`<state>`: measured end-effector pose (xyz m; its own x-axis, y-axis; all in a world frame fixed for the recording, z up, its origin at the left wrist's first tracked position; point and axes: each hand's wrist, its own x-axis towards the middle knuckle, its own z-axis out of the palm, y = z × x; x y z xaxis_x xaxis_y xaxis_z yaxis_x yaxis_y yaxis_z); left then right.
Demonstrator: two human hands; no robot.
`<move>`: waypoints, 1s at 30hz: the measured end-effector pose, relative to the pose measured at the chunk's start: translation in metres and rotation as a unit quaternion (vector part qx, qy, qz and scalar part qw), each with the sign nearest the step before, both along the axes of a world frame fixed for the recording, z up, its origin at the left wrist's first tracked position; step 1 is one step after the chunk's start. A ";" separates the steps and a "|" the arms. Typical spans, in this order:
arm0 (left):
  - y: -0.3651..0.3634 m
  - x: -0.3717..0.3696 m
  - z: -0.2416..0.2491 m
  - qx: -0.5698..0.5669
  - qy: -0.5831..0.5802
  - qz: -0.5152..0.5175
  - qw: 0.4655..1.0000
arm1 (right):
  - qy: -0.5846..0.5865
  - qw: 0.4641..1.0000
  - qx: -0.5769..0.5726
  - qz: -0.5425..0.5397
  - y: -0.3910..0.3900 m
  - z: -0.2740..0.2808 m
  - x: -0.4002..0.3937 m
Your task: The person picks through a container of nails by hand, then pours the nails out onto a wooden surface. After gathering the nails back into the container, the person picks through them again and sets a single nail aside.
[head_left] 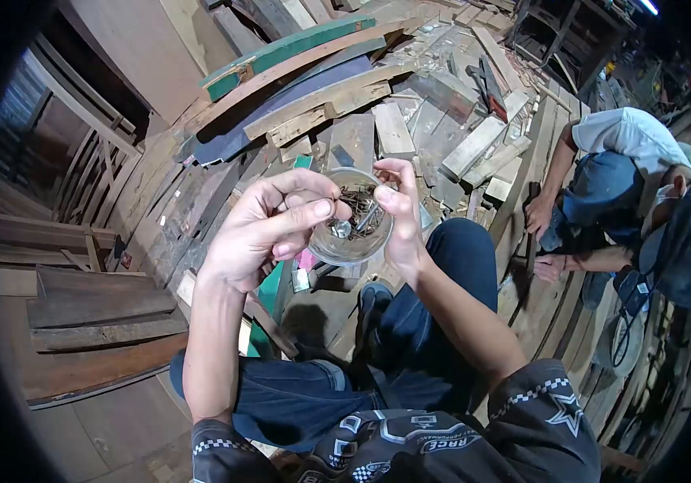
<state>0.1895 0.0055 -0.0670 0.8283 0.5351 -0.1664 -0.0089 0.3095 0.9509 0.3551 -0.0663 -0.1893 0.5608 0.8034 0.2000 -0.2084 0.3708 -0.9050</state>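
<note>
My right hand [400,211] grips a clear round plastic tub [351,256] by its side, thumb over the rim. Inside lie many thin brown nails [355,197], together with a shiny round metal piece [341,229] and a grey metal rod [367,217]. My left hand [277,213] is at the tub's left edge, its thumb and fingers pinched together over the opening. Whatever is between those fingertips is too small to make out. The tub is held above my lap, tilted toward me.
Wood offcuts [474,149] and shavings litter the floor ahead. Long boards, one green [289,55], are stacked beyond. At right a person [627,177] crouches, both hands at a dark tool on long planks [535,298]. More boards [104,310] lie at left.
</note>
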 end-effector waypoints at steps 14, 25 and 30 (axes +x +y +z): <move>-0.008 -0.002 0.005 0.079 0.022 0.017 0.997 | 0.012 1.000 0.016 0.019 0.001 -0.003 -0.002; -0.021 -0.008 0.005 0.236 0.041 0.033 0.970 | -0.025 0.999 0.041 0.007 -0.005 0.010 -0.010; -0.015 -0.007 -0.010 0.280 0.006 0.042 0.959 | -0.004 1.000 0.005 -0.027 0.004 -0.007 -0.015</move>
